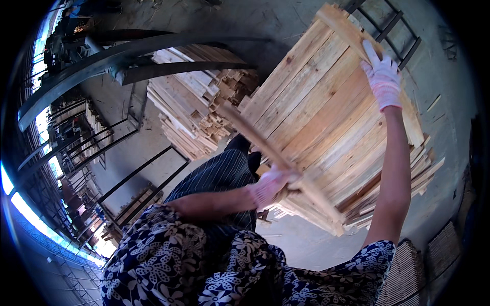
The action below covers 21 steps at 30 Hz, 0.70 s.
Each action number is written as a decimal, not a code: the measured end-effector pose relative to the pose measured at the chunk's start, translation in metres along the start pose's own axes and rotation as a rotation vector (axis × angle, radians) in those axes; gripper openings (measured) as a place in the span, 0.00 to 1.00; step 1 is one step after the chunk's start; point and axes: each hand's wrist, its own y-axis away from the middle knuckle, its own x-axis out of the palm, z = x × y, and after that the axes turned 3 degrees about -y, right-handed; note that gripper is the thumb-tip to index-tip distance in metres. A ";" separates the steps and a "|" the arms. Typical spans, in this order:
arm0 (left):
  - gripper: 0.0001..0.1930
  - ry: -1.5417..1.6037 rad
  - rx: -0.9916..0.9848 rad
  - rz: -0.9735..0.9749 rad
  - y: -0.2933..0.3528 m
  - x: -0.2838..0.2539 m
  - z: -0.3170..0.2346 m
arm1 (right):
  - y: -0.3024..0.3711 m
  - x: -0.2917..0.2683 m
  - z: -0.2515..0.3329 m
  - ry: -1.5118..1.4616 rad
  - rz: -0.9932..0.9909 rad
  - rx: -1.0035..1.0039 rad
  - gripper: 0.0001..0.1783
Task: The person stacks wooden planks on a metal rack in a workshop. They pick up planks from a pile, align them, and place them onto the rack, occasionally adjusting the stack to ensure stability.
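Note:
My left hand [273, 187], in a pale pink-and-white work glove, is closed around a long wooden slat [250, 131]. The slat slants across the near side of a stack of light wooden planks [326, 97] and looks slightly blurred. At the far right of the stack, my right hand [384, 81] wears a similar glove. Its fingers are spread over the planks' ends, next to a wooden crosspiece [341, 28] along the far edge. The planks lie side by side, with some knots showing. What is under my right palm is hidden.
Another pile of cut wood [196, 92] stands left of the planks. Curved dark metal bars [153, 48] and a frame [138, 176] fill the left side. A dark metal rack [395, 30] is beyond the stack. Loose strips [423, 173] jut out at its right.

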 end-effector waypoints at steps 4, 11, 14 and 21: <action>0.39 -0.069 -0.046 -0.203 -0.026 0.038 -0.027 | 0.079 -0.039 0.053 -0.093 0.083 -0.143 0.32; 0.34 -1.717 0.788 0.069 0.053 -0.013 -0.073 | 0.281 -0.003 0.123 -0.408 -0.098 -0.288 0.33; 0.36 -2.638 1.348 -0.346 0.049 -0.006 -0.157 | 0.288 0.001 0.122 -0.397 -0.204 -0.240 0.34; 0.44 -2.648 0.883 -0.103 0.022 -0.013 -0.232 | 0.302 -0.004 0.109 -0.387 -0.003 -0.183 0.36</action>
